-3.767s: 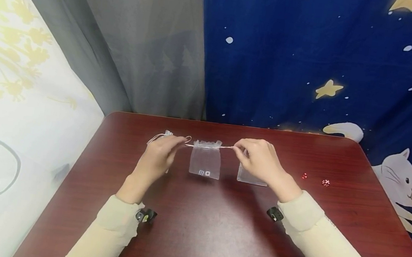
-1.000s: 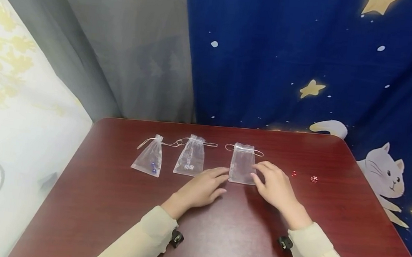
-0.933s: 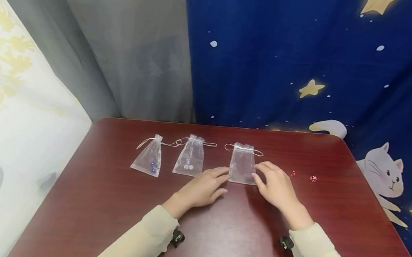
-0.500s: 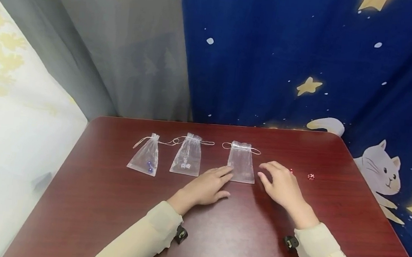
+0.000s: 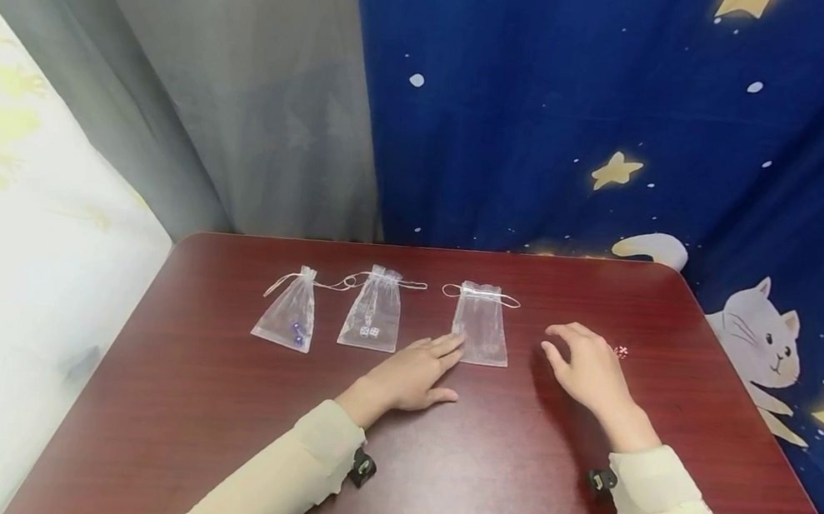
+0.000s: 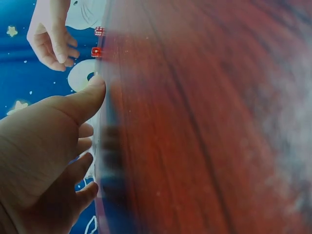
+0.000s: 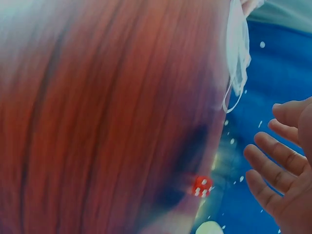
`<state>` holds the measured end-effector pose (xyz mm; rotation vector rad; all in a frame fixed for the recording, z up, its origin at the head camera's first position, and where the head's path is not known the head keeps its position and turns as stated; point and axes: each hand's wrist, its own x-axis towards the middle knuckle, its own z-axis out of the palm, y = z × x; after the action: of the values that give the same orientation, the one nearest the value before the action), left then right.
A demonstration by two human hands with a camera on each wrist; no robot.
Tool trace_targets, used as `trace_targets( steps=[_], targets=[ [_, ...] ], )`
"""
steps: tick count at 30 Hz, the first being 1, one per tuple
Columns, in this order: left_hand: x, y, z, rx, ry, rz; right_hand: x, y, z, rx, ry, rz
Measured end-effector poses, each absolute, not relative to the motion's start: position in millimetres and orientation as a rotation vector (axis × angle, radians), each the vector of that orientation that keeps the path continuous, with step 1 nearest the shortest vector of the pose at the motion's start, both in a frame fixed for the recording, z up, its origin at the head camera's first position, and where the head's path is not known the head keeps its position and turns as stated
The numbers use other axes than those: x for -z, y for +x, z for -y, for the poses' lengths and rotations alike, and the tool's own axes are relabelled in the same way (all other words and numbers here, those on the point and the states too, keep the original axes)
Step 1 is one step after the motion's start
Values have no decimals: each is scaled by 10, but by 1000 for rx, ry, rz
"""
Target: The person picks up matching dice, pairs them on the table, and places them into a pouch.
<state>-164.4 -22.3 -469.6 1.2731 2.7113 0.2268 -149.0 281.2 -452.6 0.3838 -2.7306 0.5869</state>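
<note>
My left hand (image 5: 410,374) lies with straight fingers at the lower left edge of a sheer white drawstring pouch (image 5: 481,331), fingertips overlapping it. No dice show inside that pouch. To its right, over the table, my right hand (image 5: 584,371) has loosely bent fingers and holds nothing. Just beyond it is a red die (image 5: 621,352) with white dots. In the left wrist view two red dice (image 6: 96,51) show near the right hand; one red die (image 7: 202,186) appears in the right wrist view, apart from the fingers.
A middle pouch (image 5: 380,308) contains two white dice (image 5: 370,331). The left pouch (image 5: 293,311), cinched at the neck, contains blue dice (image 5: 297,334). Their strings lie close together on the dark red wooden table (image 5: 214,420). A blue star-patterned curtain (image 5: 508,133) hangs behind.
Both hands have let go of the middle pouch's drawstring, and that pouch now lies flat. The left hand has shifted onto the right pouch's edge; the right hand has moved rightward toward the red dice.
</note>
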Motion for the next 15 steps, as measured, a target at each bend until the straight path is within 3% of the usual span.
trace_targets(
  steps=[15],
  targets=[
    [4702,-1631,207,-226,1251,-2705,4569,-1594,-3175,-546,308,2784]
  ],
)
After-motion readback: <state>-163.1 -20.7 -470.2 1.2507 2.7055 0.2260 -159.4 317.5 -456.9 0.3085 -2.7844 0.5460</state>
